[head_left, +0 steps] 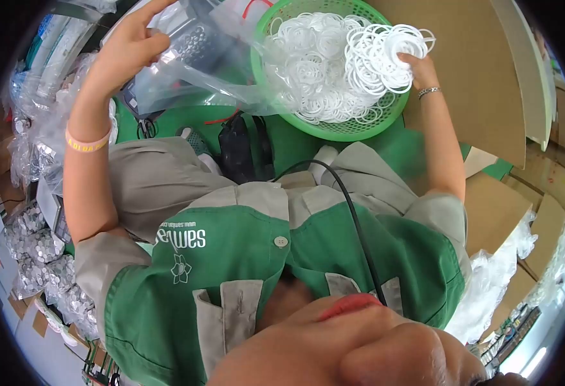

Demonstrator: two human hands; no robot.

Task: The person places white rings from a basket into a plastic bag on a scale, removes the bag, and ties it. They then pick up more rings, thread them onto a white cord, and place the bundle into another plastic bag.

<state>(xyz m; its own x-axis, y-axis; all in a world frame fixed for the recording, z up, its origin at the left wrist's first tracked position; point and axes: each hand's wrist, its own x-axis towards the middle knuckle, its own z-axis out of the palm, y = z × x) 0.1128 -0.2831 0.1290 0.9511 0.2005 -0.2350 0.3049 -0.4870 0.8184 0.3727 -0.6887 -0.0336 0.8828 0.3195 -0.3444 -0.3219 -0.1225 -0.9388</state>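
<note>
My right hand point(417, 67) grips a bunch of thin white rings point(376, 61) over the right side of a green plastic basket point(257, 55). Many more white rings point(311, 64) are heaped inside the basket. At the upper left, my left hand point(131, 48) holds a clear plastic bag point(192, 83), its thumb against the film and its fingertips partly cut off by the top edge. The bag stretches across to the basket's left rim. Behind the clear film sits a dark grey tray-like object point(192, 38), whose contents I cannot make out.
Black-handled scissors point(146, 128) lie near my left knee. A black bag-like item point(240, 145) is between my legs. Cardboard point(466, 71) stands right of the basket. Bags of silvery discs point(35, 238) are stacked at left. A black cable point(347, 186) crosses my chest.
</note>
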